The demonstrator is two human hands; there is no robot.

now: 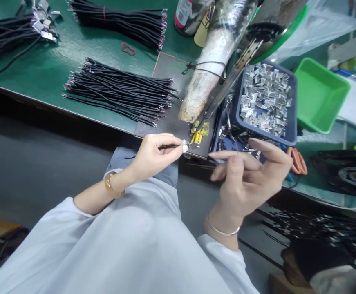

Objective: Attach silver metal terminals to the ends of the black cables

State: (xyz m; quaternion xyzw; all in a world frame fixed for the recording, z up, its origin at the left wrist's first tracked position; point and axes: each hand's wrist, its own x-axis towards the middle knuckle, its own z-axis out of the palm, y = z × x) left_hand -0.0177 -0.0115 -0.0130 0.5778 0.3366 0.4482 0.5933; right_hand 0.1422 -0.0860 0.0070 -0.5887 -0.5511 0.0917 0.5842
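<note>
My left hand point(159, 153) is closed in a pinch on a short black cable point(169, 145), with a small metal connector point(193, 145) sticking out past the fingertips to the right. Something white covers the tips of the thumb and finger. To the right, my right hand point(248, 175) hangs in front of the blue trays, fingers apart, and I see nothing held in it. Beyond the left hand, a yellow-handled tool part point(197, 136) sits at the foot of a plastic-wrapped white tube point(205, 77) on a dark plate point(173, 122). A soldering tip, if there, cannot be made out.
Loose black cables point(119, 92) lie on the green table point(88, 49), with a tied bundle point(119, 22) behind. Finished-looking cables with metal ends point(44, 24) lie far left. A blue tray point(292, 110) holds metal shells beside a green bin point(321, 94). Orange-handled scissors point(297, 161) lie nearby.
</note>
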